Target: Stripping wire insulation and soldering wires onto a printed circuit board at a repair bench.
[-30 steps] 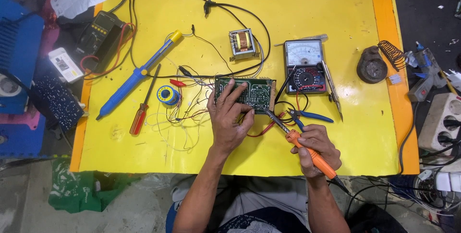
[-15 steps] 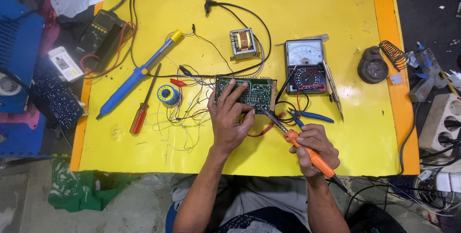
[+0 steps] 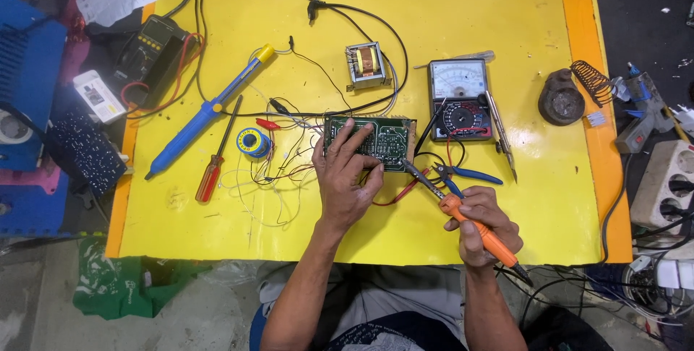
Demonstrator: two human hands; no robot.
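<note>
Pretty much nothing's moved since a second ago: my left hand [image 3: 347, 177] is still spread flat on the green circuit board [image 3: 370, 141] mid-table [image 3: 434, 18], and my right hand [image 3: 483, 227] is still wrapped round the orange soldering iron [image 3: 473, 224], tip at the board's right edge. If I slip, I reckon that tip could singe the loose wires [image 3: 282, 170] or my fingers. Can't make out the actual joint, too small, and my palm hides part of the board.

My left hand [image 3: 345, 177] lies flat on the green circuit board [image 3: 387, 141], fingers spread, pressing it to the yellow table [image 3: 470, 4]. My right hand [image 3: 483, 222] grips the orange-handled soldering iron [image 3: 473, 227], tip at the board's lower right corner. Beside it: blue-handled cutters [image 3: 466, 174], analogue multimeter [image 3: 460, 99], small transformer [image 3: 365, 63].
</note>
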